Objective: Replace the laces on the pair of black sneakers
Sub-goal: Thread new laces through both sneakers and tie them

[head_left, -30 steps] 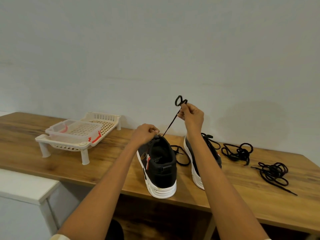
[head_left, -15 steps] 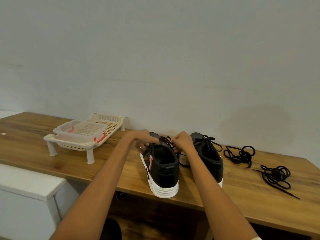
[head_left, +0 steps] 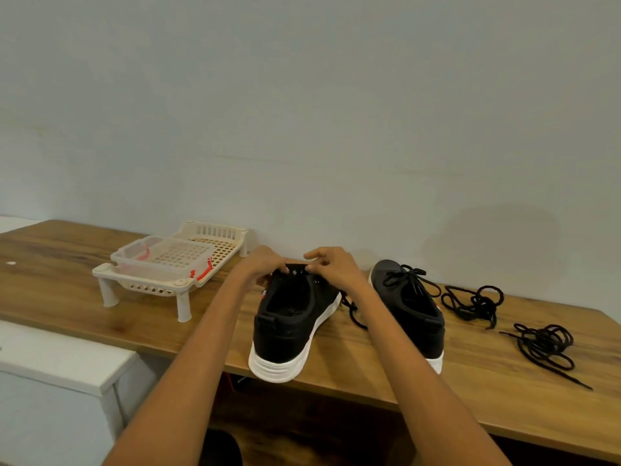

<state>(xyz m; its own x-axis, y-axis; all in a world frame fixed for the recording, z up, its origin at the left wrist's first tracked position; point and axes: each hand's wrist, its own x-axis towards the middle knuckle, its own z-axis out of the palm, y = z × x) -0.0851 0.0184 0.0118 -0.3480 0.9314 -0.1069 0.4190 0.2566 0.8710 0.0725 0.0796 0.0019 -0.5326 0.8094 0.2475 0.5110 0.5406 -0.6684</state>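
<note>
The nearer black sneaker (head_left: 289,326) stands on the wooden table (head_left: 470,371), its heel at the near edge, white sole slightly overhanging, its long axis running away from the person and a little to the right. Its lace area lies at the far end, directly under both hands. The left hand (head_left: 260,269) curls over the left side of the tongue and eyelets, fingers bent and gripping the upper. The right hand (head_left: 331,267) meets it from the right, thumb and fingertips pinched together at the top eyelets; whether a lace end sits in that pinch cannot be told. A loose black lace (head_left: 353,311) trails on the table just right of this sneaker, below the right wrist, so the right hand is nearer to it.

The second black sneaker (head_left: 408,304), laced and tied, stands just to the right. Farther right lie two lace bundles, one (head_left: 473,302) nearer the wall, another (head_left: 546,348) closer to the near edge. At far left stands a cream plastic rack (head_left: 148,284) carrying a clear container (head_left: 164,258).
</note>
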